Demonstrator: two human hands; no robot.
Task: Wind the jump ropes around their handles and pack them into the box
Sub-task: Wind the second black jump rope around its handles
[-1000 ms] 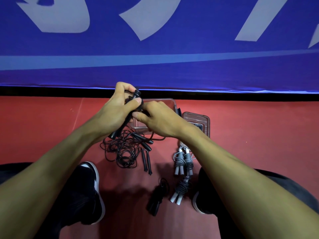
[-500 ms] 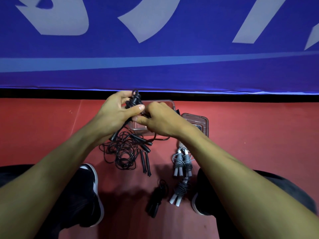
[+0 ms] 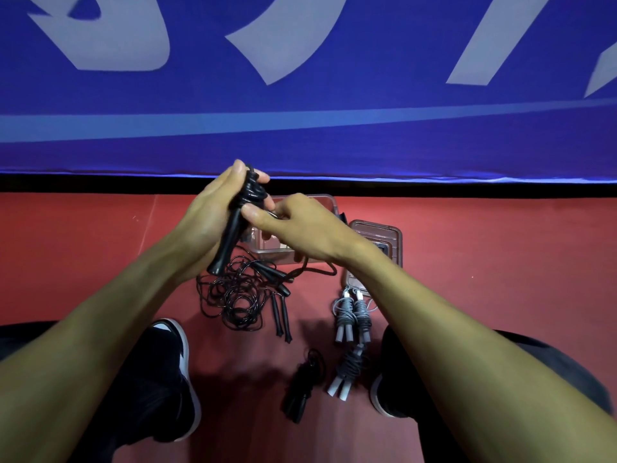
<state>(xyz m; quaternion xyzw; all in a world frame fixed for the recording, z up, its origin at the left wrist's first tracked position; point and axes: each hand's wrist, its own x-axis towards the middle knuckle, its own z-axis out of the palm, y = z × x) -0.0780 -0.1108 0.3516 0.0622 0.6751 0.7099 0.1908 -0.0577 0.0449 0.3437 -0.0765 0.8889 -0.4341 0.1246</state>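
My left hand (image 3: 208, 217) grips the black handles of a jump rope (image 3: 233, 233), held upright above the floor, with cord coiled round their top. My right hand (image 3: 297, 225) pinches that black cord beside the handles; the cord trails down to the floor. Behind my hands lies the clear plastic box (image 3: 322, 203), mostly hidden. A tangle of black jump ropes (image 3: 238, 295) lies on the red floor below. Two wound grey ropes (image 3: 352, 315) lie to the right, a third grey one (image 3: 349, 369) and a wound black one (image 3: 302, 384) nearer me.
The box's clear lid (image 3: 377, 240) lies flat to the right of the box. A blue banner wall (image 3: 300, 95) rises just behind. My two dark shoes (image 3: 167, 372) (image 3: 389, 379) flank the ropes on the red floor.
My left hand has raised and turned the handles more upright, and more cord sits wound at their top. My right hand has moved round the handles with the cord.
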